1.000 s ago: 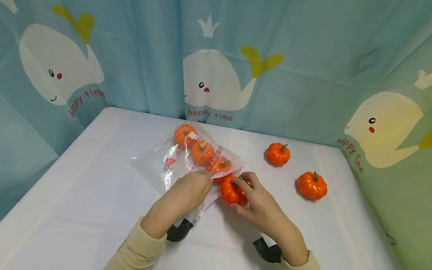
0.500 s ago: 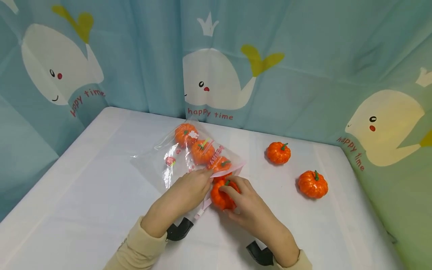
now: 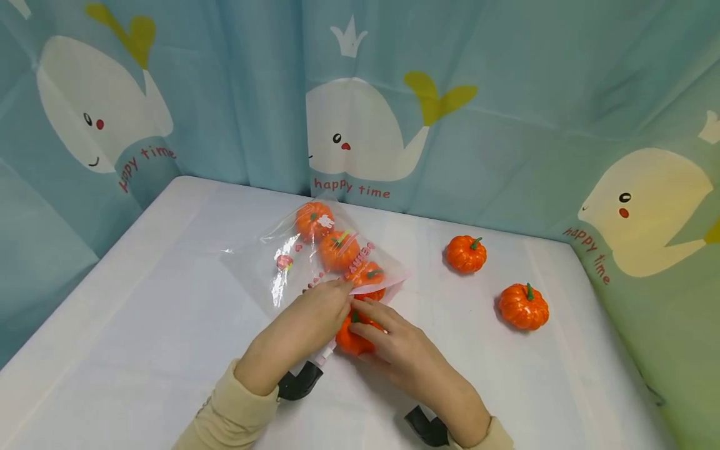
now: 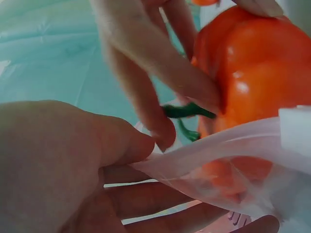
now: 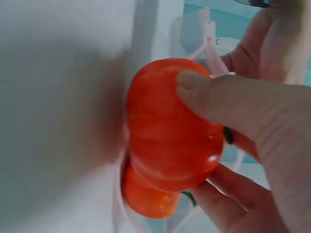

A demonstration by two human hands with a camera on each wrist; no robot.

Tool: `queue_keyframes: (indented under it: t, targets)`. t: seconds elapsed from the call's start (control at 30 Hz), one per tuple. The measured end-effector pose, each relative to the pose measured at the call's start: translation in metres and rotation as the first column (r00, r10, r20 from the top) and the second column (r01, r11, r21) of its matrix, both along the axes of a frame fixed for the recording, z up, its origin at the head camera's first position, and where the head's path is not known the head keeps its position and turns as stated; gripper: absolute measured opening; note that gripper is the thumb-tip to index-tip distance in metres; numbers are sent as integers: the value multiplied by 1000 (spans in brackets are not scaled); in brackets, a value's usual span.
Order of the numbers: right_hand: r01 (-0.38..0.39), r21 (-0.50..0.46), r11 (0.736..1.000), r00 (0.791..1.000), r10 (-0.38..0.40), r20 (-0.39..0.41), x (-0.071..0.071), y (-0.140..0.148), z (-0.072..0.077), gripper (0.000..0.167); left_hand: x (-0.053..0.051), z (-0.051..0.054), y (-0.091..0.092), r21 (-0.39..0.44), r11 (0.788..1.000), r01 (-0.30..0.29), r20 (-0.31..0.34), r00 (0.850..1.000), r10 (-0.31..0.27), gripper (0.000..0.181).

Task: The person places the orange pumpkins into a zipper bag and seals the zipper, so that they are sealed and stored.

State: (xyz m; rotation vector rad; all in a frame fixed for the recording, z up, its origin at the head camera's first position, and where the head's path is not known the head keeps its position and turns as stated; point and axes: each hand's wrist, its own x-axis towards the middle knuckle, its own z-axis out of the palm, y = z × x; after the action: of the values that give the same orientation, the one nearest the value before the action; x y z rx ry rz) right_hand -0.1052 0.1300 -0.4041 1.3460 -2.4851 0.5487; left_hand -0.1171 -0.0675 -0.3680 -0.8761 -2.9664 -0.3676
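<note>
In the head view, my left hand (image 3: 309,315) pinches the pink edge of the clear bag (image 3: 253,269). My right hand (image 3: 410,350) holds a pumpkin (image 3: 350,340) right at the bag's mouth, beside my left hand, fingers curved over the top and set apart by its width. Four other pumpkins lie in the bag in a slanting row: the far one (image 3: 308,219) towards the curtain (image 3: 523,137), then a second (image 3: 337,253), a third (image 3: 362,275) and the near one (image 3: 371,295), partly hidden by the edge and my fingers. Two loose pumpkins rest on the white table (image 3: 140,312) to the right, one behind (image 3: 465,255), one nearer (image 3: 523,307), well apart from the bag.

In the left wrist view, my left thumb (image 4: 121,143) lies above the pink edge and the fingers spread beneath it, so the edge sits between them. My right fingers reach round the held pumpkin by a green stem (image 4: 187,110). A white slider (image 4: 295,128) shows on the edge.

In the right wrist view, my right thumb (image 5: 199,92) presses one side of the held pumpkin and my fingertips touch it opposite. Another pumpkin sits against it, with pink edge alongside. I cannot tell how far in the held one is.
</note>
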Motion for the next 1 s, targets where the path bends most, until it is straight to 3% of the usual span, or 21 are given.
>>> queue_keyframes:
  t: [0.2, 0.27, 0.37, 0.43, 0.53, 0.67, 0.77, 0.83, 0.9, 1.0]
  targets:
    - [-71, -60, 996, 996, 67, -60, -2, -3, -6, 44, 1, 3, 0, -9, 1000, -13, 42, 999, 14, 12]
    - [-94, -84, 992, 992, 87, -87, -3, -5, -8, 43, 2, 2, 1, -31, 1000, -5, 22, 1000, 6, 10]
    - [-93, -102, 990, 991, 81, -111, -3, -7, -8, 44, 2, 2, 1, 0, 1000, -25, -6, 1000, 25, 5]
    - [-71, -83, 994, 992, 62, -106, -3, -8, -7, 48, 2, 3, 0, -28, 999, -21, -49, 999, 20, 5]
    - [-45, -40, 998, 995, 41, -89, -2, -7, -6, 54, 2, 4, 1, -69, 997, -32, -65, 998, 27, 8]
    - [-13, 5, 1000, 994, 14, -105, -3, -5, -7, 57, 2, 8, 3, -52, 995, -83, 1, 997, 83, 17]
    - [35, 31, 999, 989, -30, -147, -3, -7, -9, 55, 4, 9, 5, 7, 989, -150, 62, 987, 149, 28]
    - [53, 43, 998, 985, -45, -166, -3, -8, -10, 54, 5, 9, 6, 18, 985, -169, 70, 983, 168, 34]
    - [39, 37, 999, 989, -33, -145, -3, -8, -10, 54, 5, 9, 7, 31, 982, -186, 74, 980, 184, 34]
    - [-19, -1, 1000, 999, 19, -43, -1, -5, -7, 55, 5, 7, 6, 38, 984, -175, 64, 983, 173, 27]
